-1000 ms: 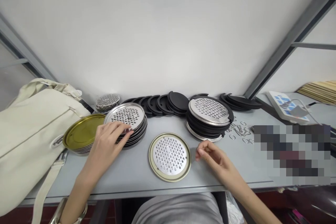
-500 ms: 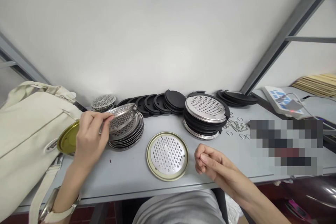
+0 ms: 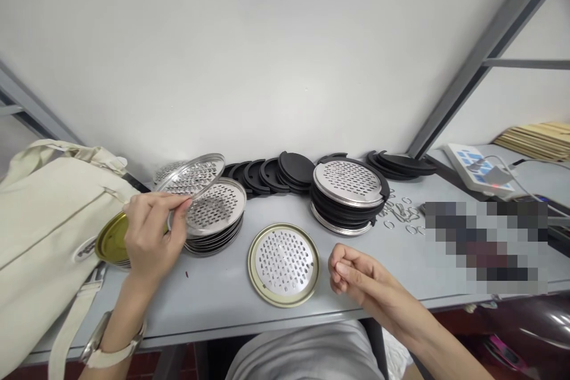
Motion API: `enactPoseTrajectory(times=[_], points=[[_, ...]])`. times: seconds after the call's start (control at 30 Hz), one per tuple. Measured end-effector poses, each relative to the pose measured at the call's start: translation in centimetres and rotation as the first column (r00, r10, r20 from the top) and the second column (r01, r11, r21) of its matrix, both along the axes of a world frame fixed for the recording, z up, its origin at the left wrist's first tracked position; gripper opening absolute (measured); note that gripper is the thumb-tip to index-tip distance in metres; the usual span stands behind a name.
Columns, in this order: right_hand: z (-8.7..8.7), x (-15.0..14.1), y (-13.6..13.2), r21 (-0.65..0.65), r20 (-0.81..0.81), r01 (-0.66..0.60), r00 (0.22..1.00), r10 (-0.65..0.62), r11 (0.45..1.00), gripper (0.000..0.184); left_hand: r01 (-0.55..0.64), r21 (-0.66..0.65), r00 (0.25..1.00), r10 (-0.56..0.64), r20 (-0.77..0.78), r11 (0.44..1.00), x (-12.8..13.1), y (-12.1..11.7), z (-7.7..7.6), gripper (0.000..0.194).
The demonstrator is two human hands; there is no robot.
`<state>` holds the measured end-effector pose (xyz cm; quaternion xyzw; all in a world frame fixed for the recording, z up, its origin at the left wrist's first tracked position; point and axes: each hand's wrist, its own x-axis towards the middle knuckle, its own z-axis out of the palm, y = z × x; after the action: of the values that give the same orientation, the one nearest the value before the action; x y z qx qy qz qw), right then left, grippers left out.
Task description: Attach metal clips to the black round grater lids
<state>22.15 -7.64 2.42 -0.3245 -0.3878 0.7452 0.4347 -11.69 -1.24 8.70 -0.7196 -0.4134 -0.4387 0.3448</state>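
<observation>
My left hand (image 3: 154, 234) pinches a round metal grater disc (image 3: 196, 177) by its near edge, between thumb and fingers. The disc is tilted up above a stack of similar grater discs (image 3: 218, 208) at left. In front of me a gold-rimmed round lid (image 3: 258, 291) lies flat, with a grater disc (image 3: 285, 261) lying within its rim. Just right of that lid, my right hand (image 3: 356, 276) hovers with curled fingers, thumb against the fingertips. Nothing shows in its grip.
Black round holders (image 3: 296, 167) line the wall. A pile of black holders and grater discs (image 3: 350, 196) stands right of centre, near scattered metal rings (image 3: 401, 212). Gold lids (image 3: 111, 240) and a cream bag (image 3: 57, 219) sit at left. A blurred patch covers part of the right.
The grater disc in my left hand has swung up and left, away from the stack, uncovering the stack's top disc. My right hand has barely moved.
</observation>
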Motion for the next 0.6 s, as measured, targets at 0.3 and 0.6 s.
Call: enactPoseTrajectory(times=[0.3, 0.6], points=[[0.2, 0.0, -0.1, 0.016, 0.082, -0.013, 0.997, 0.011, 1.0, 0.022, 0.046, 0.03, 0.998, -0.045, -0.036, 0.999, 0.5, -1.0, -0.3, 0.015], [-0.2, 0.0, 0.6, 0.225, 0.392, 0.042, 0.911, -0.13, 0.973, 0.035, 0.797, -0.203, 0.379, -0.208, 0.902, 0.569, 6.5, -5.6, -0.6, 0.014]])
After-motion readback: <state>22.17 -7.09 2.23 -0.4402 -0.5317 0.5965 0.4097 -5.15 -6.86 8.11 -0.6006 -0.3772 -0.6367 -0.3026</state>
